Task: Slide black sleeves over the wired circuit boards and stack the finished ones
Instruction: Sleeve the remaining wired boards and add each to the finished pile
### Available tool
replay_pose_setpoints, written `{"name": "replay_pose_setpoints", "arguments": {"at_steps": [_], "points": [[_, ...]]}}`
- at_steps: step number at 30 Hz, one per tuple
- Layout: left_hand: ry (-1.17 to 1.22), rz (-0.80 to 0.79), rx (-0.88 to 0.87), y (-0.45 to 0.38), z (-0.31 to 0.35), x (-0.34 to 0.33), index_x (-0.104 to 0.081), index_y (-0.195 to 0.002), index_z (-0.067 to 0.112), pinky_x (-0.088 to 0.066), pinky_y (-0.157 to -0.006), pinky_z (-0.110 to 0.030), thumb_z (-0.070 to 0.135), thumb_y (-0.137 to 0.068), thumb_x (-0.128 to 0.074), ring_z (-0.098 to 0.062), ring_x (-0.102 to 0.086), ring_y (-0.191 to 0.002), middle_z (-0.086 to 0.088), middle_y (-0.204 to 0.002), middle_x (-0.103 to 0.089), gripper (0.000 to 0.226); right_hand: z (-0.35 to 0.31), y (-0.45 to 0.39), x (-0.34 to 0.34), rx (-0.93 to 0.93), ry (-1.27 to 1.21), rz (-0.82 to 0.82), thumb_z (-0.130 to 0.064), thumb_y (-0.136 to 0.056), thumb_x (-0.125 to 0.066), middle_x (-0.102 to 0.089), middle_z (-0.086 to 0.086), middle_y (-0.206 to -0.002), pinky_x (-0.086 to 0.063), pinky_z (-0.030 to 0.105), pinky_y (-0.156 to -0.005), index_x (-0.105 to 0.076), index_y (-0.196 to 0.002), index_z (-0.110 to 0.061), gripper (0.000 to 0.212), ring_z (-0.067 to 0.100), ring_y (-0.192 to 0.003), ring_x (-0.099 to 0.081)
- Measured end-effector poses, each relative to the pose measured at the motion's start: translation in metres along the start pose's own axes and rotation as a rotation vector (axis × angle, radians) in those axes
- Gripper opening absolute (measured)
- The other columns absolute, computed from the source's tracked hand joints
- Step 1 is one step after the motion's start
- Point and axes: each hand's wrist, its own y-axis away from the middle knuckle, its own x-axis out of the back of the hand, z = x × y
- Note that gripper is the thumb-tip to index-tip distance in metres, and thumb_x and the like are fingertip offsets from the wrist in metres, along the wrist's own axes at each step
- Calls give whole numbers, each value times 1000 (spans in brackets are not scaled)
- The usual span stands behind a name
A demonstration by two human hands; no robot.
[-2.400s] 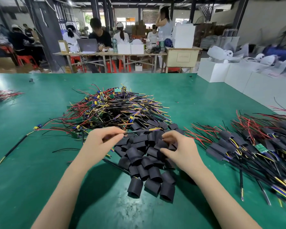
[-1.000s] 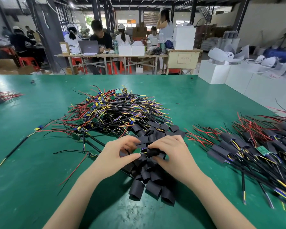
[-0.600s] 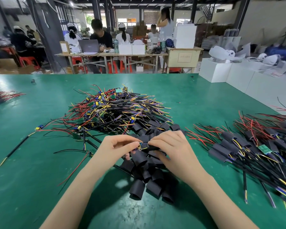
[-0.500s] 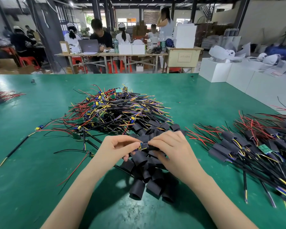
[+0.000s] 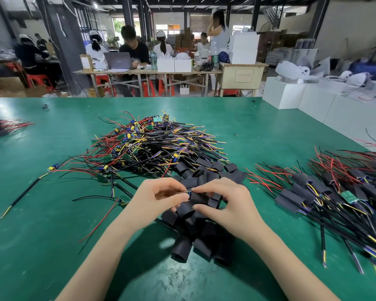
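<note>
My left hand (image 5: 159,199) pinches a small wired circuit board (image 5: 183,192) by its edge. My right hand (image 5: 225,202) holds a black sleeve (image 5: 197,197) against the board's end, and the board's tip is inside the sleeve mouth. Both hands hover over a heap of loose black sleeves (image 5: 195,233). Behind them lies a tangle of unsleeved wired boards (image 5: 152,146). A stack of sleeved boards (image 5: 326,192) spreads out at the right.
The green table (image 5: 41,235) carries one stray wired board (image 5: 52,168) at the left and a small wire bundle (image 5: 2,127) at the far left edge. White boxes (image 5: 291,94) stand beyond the right corner. People sit at benches behind.
My left hand drew a wired board out of the tangle and my right hand took up a sleeve. Both hands came together, and the board's end has entered the sleeve.
</note>
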Motion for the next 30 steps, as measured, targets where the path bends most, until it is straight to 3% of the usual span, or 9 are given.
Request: {"name": "replay_pose_setpoints", "arguments": {"at_steps": [3, 6, 15, 18, 23, 30], "points": [[-6, -11, -30, 0, -2, -2, -74, -81, 17, -52, -63, -22, 7, -80, -76, -13, -61, -60, -4, -74, -72, 10, -2, 0, 0, -1, 30, -7, -31, -75, -80, -61, -23, -78, -37, 10, -67, -74, -103, -29, 29, -5, -71, -52], [-2, 27, -1, -1, -7, -3, -72, -83, 15, -55, -63, -26, 10, -82, -76, -16, -62, -59, -9, -72, -71, 6, -3, 1, 0, 18, 6, -58, -28, -75, -81, -65, -13, -85, -41, 11, -64, -74, -106, -21, 33, -5, -65, -51], [5, 26, 26, -2, -11, -2, -73, -77, 14, -54, -56, -28, 12, -84, -74, -18, -59, -55, -12, -68, -70, 7, -3, 2, -2, 2, 49, -61, -12, -72, -78, -68, -5, -96, -47, 16, -76, -74, -106, -14, 34, 0, -78, -59], [11, 5, 6, -2, -11, -1, -72, -78, 15, -54, -58, -26, 10, -84, -74, -16, -59, -55, -9, -68, -69, 9, -5, 3, -2, -24, 16, -56, -11, -71, -78, -68, -6, -93, -43, 10, -75, -75, -105, -15, 34, -10, -74, -53], [-68, -49, -50, -1, -9, 2, -72, -82, 22, -54, -65, -25, 15, -81, -78, -15, -62, -60, -9, -75, -70, 9, -8, 2, -1, -52, -17, -73, -9, -69, -78, -68, -7, -87, -40, 6, -69, -77, -100, -16, 32, -9, -65, -53], [-77, -19, -9, -3, -12, 1, -73, -77, 19, -53, -56, -23, 15, -85, -74, -16, -60, -54, -4, -66, -69, 9, -5, 2, -3, -54, -34, -63, -15, -71, -82, -68, -7, -89, -41, 7, -70, -76, -101, -16, 31, -8, -69, -55]]}}
